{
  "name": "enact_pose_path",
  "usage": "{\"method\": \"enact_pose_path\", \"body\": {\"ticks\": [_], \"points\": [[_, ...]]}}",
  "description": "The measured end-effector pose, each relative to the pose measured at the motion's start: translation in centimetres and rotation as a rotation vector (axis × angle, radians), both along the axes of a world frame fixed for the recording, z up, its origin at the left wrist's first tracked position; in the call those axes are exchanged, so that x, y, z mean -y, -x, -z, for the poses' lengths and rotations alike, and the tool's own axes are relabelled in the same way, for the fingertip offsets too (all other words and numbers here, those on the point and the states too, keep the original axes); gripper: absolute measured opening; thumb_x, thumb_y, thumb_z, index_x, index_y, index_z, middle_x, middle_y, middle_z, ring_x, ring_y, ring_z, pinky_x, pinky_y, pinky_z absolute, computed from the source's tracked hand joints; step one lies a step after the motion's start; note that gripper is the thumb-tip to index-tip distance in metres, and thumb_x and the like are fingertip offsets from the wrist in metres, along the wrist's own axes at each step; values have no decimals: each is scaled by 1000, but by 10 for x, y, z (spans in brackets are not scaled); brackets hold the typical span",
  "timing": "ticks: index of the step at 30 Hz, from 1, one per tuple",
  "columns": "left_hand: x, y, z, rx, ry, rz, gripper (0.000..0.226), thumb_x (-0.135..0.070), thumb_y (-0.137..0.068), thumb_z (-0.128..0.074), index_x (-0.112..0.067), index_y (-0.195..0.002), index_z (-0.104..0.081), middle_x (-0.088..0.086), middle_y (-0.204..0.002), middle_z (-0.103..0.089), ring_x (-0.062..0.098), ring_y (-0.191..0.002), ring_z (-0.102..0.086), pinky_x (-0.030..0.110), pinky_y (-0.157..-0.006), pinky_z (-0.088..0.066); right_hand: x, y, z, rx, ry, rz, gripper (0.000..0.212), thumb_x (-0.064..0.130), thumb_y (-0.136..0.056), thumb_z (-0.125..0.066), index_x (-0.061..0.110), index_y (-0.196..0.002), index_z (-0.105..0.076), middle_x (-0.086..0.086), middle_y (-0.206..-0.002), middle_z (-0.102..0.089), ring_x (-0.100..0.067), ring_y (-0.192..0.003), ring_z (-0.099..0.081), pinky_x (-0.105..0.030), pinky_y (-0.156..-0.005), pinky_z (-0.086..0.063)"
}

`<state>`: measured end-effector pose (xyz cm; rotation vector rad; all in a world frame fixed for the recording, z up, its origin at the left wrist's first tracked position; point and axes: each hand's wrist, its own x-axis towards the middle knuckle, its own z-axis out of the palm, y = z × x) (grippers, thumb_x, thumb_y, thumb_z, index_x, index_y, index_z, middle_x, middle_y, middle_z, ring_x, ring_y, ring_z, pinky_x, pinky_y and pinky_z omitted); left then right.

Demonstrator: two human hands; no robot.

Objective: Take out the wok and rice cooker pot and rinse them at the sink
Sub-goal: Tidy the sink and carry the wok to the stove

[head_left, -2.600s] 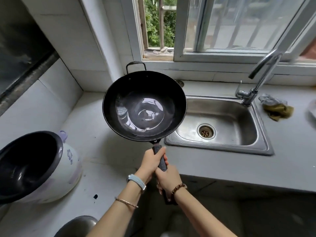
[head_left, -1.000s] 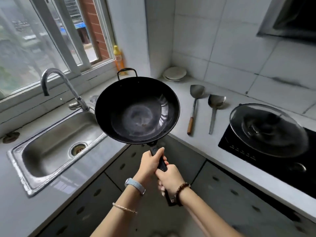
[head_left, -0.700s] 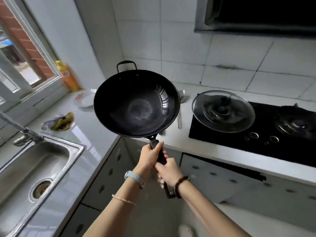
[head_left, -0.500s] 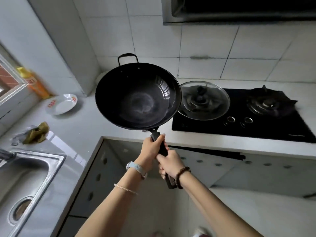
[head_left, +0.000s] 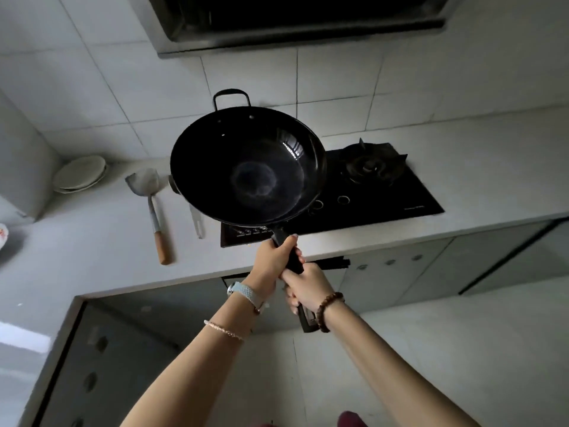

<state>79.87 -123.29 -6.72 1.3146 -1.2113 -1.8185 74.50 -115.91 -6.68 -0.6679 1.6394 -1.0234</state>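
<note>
Swung on rightward since the earlier frames: sink and window are out of view, and the wok (head_left: 246,167) now hangs over the left half of the black gas hob (head_left: 385,198), hiding the glass lid seen there half a second ago. Grip is unchanged. Left hand (head_left: 272,257) wraps the black handle (head_left: 294,261) nearest the bowl, fingers curled tight round it, thumb up toward the wok. Right hand (head_left: 308,286) clamps the same handle just behind, touching the left; the handle's end pokes out below its wrist. Wok is held clear of the hob, tilted so its inside faces the camera, loop handle (head_left: 231,98) at the far rim. Inside looks dark and glossy, with a pale ring at the bottom. Right burner (head_left: 374,167) is uncovered. On the grey counter (head_left: 92,248) left of the hob lies a metal spatula (head_left: 154,211) with a wooden grip; a second utensil (head_left: 197,220) lies beside it, its head hidden behind the wok. Stacked white plates (head_left: 80,174) sit in the corner. Range hood (head_left: 295,20) hangs overhead. Pale band (head_left: 248,292) on the left wrist, bead bracelet (head_left: 331,309) on the right.
</note>
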Motion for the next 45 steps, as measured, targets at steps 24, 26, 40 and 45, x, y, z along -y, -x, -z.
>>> {"method": "enact_pose_path", "body": {"ticks": [24, 26, 40, 45], "points": [[-137, 346, 4, -9, -7, 531, 28, -9, -91, -55, -6, -63, -52, 1, -48, -56, 16, -44, -54, 30, -57, -49, -153, 295, 4, 1, 43, 597, 25, 9, -85, -49, 11, -62, -41, 0, -40, -37, -17, -31, -35, -22, -39, -38], [-144, 369, 6, -4, -18, 571, 25, -8, -90, -55, -6, -65, -52, 1, -48, -56, 15, -43, -54, 29, -55, -49, -159, 314, 7, 10, 40, 631, 25, 9, -85, -49, 11, -62, -41, 0, -41, -36, -17, -32, -34, -24, -40, -39], [-104, 529, 25, 3, -105, 694, 23, -9, -90, -58, -5, -68, -55, 3, -50, -57, 18, -48, -55, 33, -64, -51, -127, 463, 12, 64, 24, 717, 24, 11, -88, -51, 11, -66, -43, 2, -43, -36, -14, -37, -34, -22, -43, -36], [-87, 577, 26, -9, -160, 652, 19, -7, -90, -59, -3, -72, -54, 6, -53, -56, 18, -45, -54, 28, -54, -50, -111, 513, 14, 92, -10, 695, 20, 12, -87, -51, 11, -68, -43, 1, -45, -38, -15, -37, -36, -21, -42, -37]]}}
